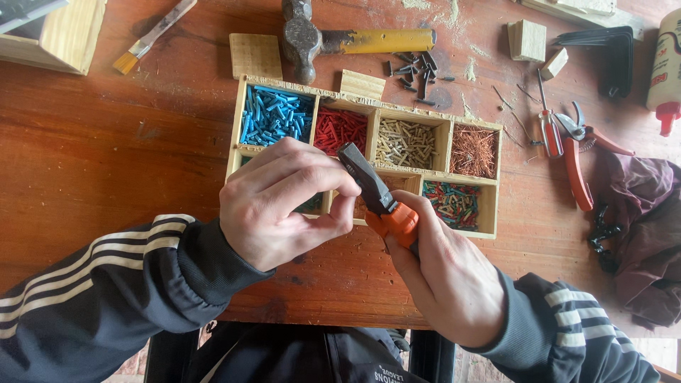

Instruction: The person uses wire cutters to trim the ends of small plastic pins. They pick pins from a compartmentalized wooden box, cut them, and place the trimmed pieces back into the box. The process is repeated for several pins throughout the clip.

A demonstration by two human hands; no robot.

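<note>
My right hand (443,273) grips the orange handles of a pair of dark pliers (370,186), whose jaws point up and left. My left hand (284,202) is curled right beside the jaws, thumb and forefinger pinched at the tip; whatever they pinch is too small to see. Both hands hover over the front of a wooden compartment box (489,181). Its sections hold blue pieces (275,115), red pieces (342,129), beige pieces (406,142), copper-coloured wire bits (474,152) and mixed coloured pieces (452,204).
A hammer with a yellow handle (355,41) lies behind the box beside dark nails (417,71). Small wooden blocks (255,55), a brush (149,39), red-handled cutters (578,159), a small screwdriver (547,128), a glue bottle (665,71) and a dark cloth (649,234) lie around.
</note>
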